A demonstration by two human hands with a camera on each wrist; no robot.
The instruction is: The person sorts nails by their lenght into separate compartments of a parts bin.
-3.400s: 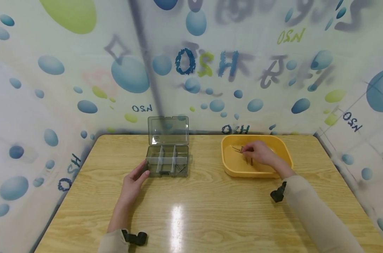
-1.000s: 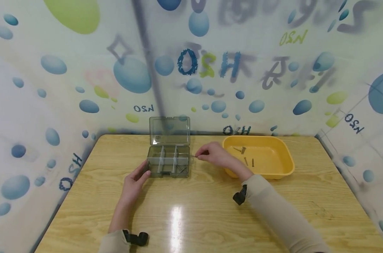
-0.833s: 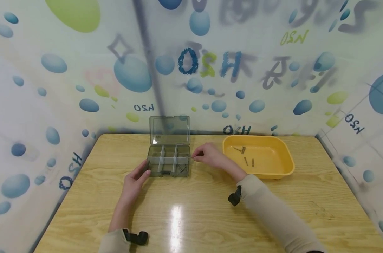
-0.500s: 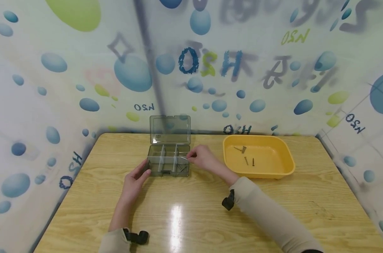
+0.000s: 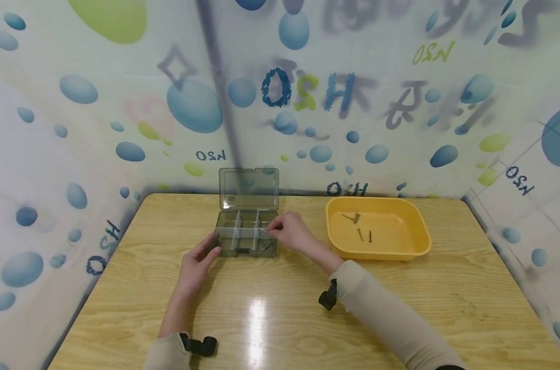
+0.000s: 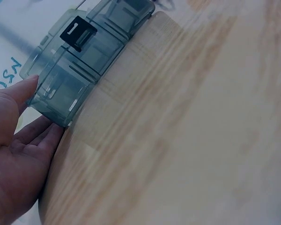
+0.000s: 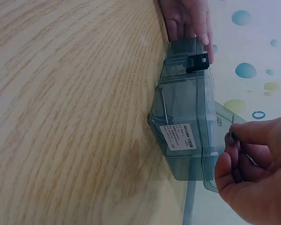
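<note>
A smoky clear compartment box (image 5: 228, 245) lies on the table with its lid (image 5: 248, 188) raised at the back. Pale dividers split it, and several screws (image 5: 265, 245) lie in its front right compartment. My left hand (image 5: 198, 264) holds the box by its left end, thumb at the front corner and fingers along the side. Over the box's right part, my right hand (image 5: 291, 234) pinches a screw between thumb and fingertips; the screw (image 7: 232, 133) shows clearly in the right wrist view, its head below the fingertips.
To the right stands a yellow tray (image 5: 386, 254) with several screws (image 5: 370, 236) scattered on its left half. A patterned wall backdrop (image 5: 308, 169) rises directly behind the wooden table (image 5: 303, 308).
My right hand has picked a screw from the yellow tray and carried it left to the box, most recently edging over its right side. My left hand has stayed at the box.
</note>
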